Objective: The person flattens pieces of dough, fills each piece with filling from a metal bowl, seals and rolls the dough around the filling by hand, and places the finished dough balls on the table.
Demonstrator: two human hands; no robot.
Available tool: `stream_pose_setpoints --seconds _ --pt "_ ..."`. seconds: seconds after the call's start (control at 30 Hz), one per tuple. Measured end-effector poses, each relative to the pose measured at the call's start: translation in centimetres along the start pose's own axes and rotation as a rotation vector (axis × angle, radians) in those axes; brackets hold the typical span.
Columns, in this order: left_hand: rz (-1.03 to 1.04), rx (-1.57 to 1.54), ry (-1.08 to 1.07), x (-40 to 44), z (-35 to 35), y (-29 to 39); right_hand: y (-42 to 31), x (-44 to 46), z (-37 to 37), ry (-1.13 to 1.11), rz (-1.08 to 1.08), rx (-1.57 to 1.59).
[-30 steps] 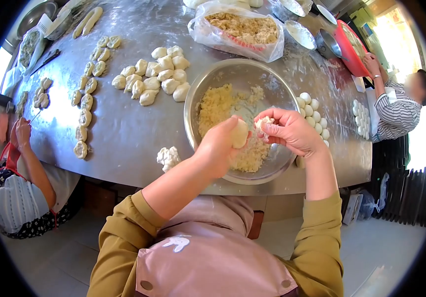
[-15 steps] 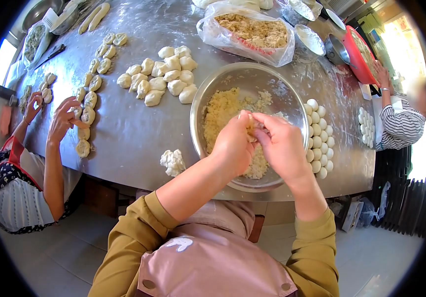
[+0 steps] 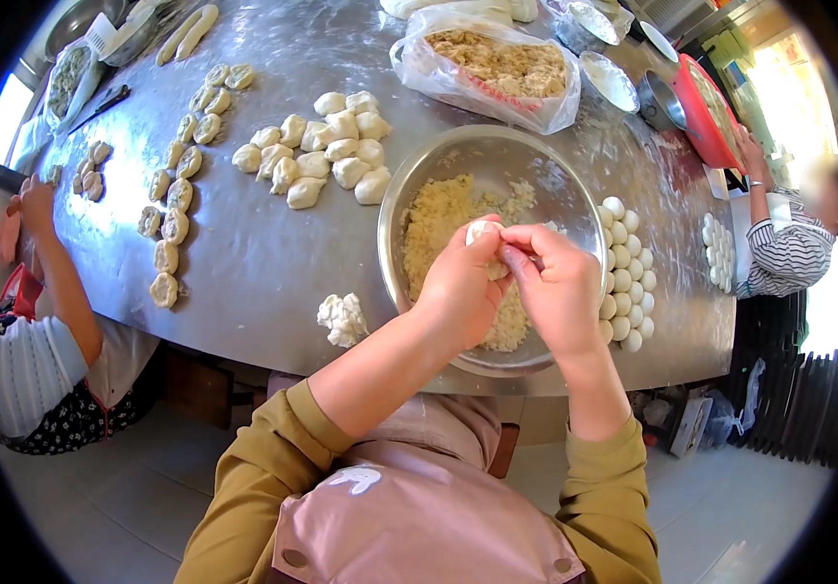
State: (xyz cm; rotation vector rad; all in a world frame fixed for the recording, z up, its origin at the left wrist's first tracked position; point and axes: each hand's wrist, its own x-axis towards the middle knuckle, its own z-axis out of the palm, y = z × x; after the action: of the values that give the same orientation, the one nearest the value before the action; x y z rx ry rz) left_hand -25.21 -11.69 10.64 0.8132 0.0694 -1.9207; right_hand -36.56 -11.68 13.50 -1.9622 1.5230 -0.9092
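Over a wide metal bowl, both hands meet around a small white piece of dough. My left hand is wrapped round the dough from the left. The fingers of my right hand pinch its edge from the right. Below them in the bowl lies crumbly yellow filling, with paler crumbs beside it. Several smooth white balls stand in rows right of the bowl. A pile of dough lumps lies to its left, and a ragged dough scrap is near my left forearm.
A plastic bag of brown filling sits behind the bowl. At the left, a person is beside a row of filled dough pieces. Another person at the right reaches to a red basin.
My hands have come together around the dough, and the loose filling in my right fingers no longer shows. The left person's hands have moved off the dough row.
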Motion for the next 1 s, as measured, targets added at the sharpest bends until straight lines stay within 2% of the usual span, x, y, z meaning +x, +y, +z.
stream_pose_setpoints --seconds 0.13,0.23,0.33,0.37,0.5,0.63,0.73,0.83,0.93,1.0 --pt "0.017 -0.005 -0.061 0.3 -0.6 0.0 -0.7 0.1 0.4 0.015 0.011 0.017" --pt "-0.046 -0.103 -0.016 0.3 -1.0 0.7 -0.6 0.2 -0.7 0.005 0.129 0.088" --pt "-0.071 -0.144 0.016 -0.1 -1.0 1.9 1.6 0.6 -1.1 0.141 0.024 -0.031" --pt "-0.071 -0.141 0.002 -0.2 -1.2 2.1 1.8 0.4 -1.3 0.11 -0.031 -0.16" --pt "-0.015 -0.083 -0.025 -0.2 -1.1 1.5 0.2 -0.3 -0.8 0.093 -0.166 -0.129" --pt "0.018 0.091 0.011 -1.1 -0.2 0.9 -0.2 -0.6 0.0 0.059 -0.136 -0.132" --pt "0.02 0.087 -0.061 -0.8 -0.9 0.8 -0.5 -0.7 0.0 0.05 -0.083 -0.095" --pt "0.009 0.071 -0.1 -0.9 -0.9 1.1 -0.2 -0.7 -0.2 0.037 0.001 0.068" --pt "0.052 0.033 -0.1 -1.2 -0.6 1.6 0.9 -0.8 -0.9 0.142 0.115 0.263" --pt "0.045 0.034 -0.074 -0.8 -0.7 1.8 2.0 -0.6 -1.1 0.183 0.053 0.12"
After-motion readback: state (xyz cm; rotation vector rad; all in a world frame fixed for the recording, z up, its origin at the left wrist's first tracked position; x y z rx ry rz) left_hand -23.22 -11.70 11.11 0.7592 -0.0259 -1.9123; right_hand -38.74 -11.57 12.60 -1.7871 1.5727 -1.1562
